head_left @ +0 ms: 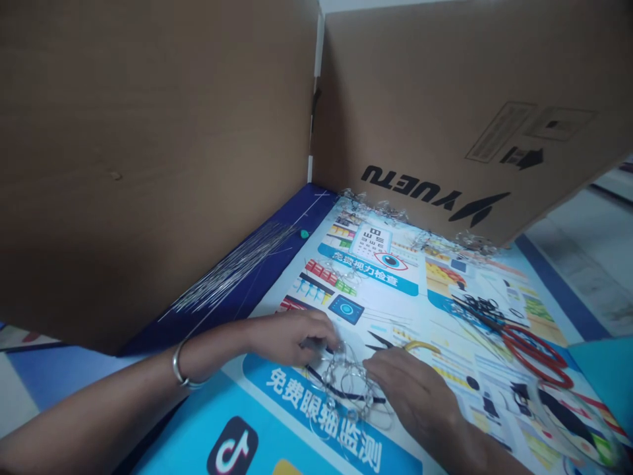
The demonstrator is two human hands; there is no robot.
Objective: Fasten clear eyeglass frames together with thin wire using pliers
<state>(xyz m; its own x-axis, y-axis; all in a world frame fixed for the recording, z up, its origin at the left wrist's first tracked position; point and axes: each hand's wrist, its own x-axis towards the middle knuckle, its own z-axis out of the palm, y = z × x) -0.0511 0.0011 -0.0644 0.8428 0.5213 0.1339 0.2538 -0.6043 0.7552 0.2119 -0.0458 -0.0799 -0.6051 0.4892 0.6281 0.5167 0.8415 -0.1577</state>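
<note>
Two hands at a tangle of shiny wire

Two big brown boards stand up and meet at a corner: a plain left board (pixel 158 165) and a back board (pixel 420 86) with black letters that read upside down. In front of them lies a bright printed sheet (pixel 182 429), with pictures of an eye, a chart and white writing. A strip of dark blue cloth (pixel 277 270) shows between the sheet and the left board. On that cloth lies a long pile of thin straight wires (pixel 232 267).

The left hand (pixel 297 335) has its fingers curled at the top left of the tangle of wire (pixel 349 382). The right hand (pixel 415 392) lies at the tangle's right side, fingers stretched toward it. I cannot tell if either hand is pinching the wire. The tangle is on the sheet, between the two hands, and has clear round bits in it.

Scissors (pixel 509 336) with red handles lie on the right. Small clumps of bent wire (pixel 479 243) sit along the bottom of the back board. Just past the right hand are pliers (pixel 420 345) with a yellow handle. Near the scissors is a bunch of little black rings (pixel 482 307). A silver bracelet (pixel 178 366) is on the left wrist. The smallest thing is a green bit (pixel 304 233) near the wires.
</note>
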